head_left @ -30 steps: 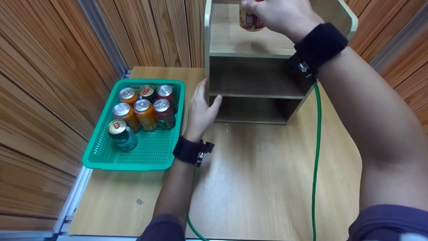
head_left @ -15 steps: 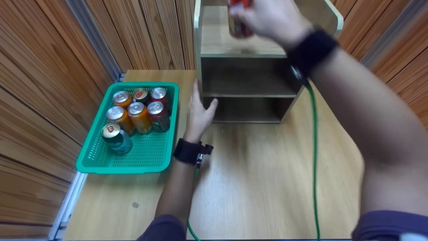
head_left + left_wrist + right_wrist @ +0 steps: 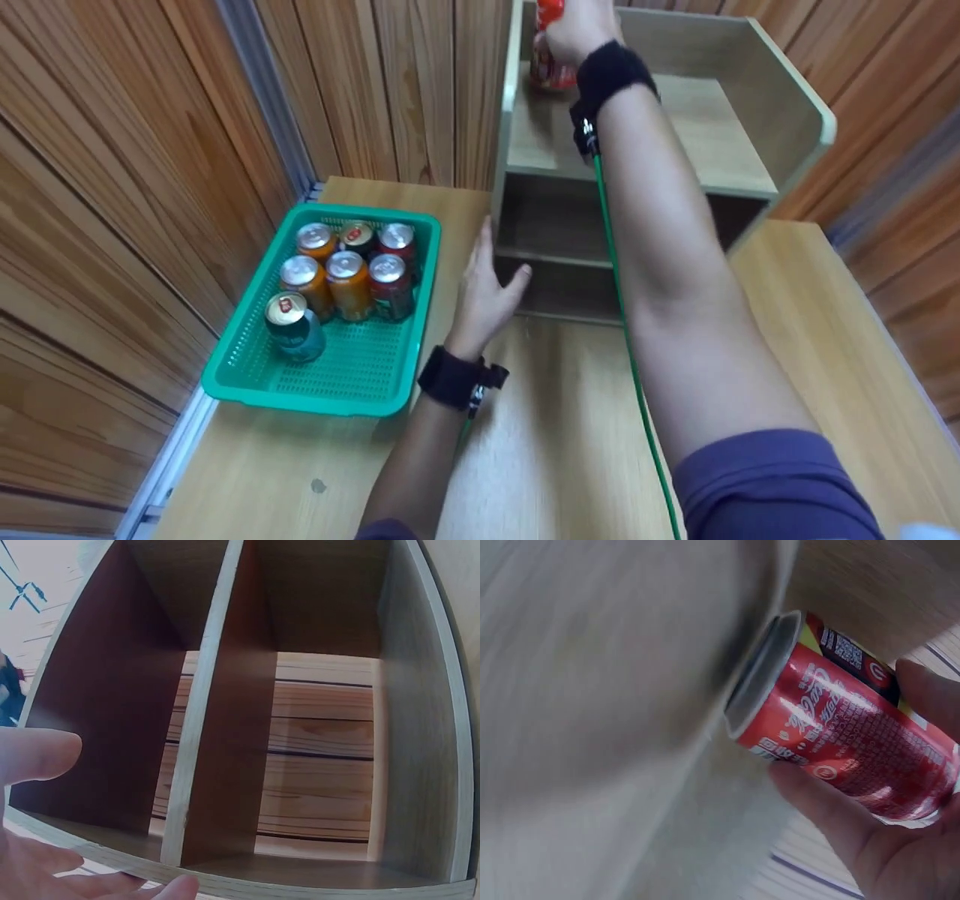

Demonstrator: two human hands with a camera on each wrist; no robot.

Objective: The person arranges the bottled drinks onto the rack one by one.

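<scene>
Right hand (image 3: 574, 26) has its fingers wrapped round a red aluminium drink can (image 3: 847, 727), held at the far-left corner of the top deck of the pale wooden three-tier shelf unit (image 3: 750, 176). Left hand (image 3: 487, 289) is flat and relaxed against the shelf's left front edge, holding nothing, just right of the green plastic basket (image 3: 337, 390) of cans on the bench (image 3: 570, 450). Can looks rigid but thin-walled and smooth, likely slippery and dentable; grip round mid-body, not the rim.

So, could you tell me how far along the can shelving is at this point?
Nothing is shelved yet. In hand: the right hand grips a red can at the wooden shelf's top level, the left hand steadying its side. Left: seven cans in the green basket.
</scene>
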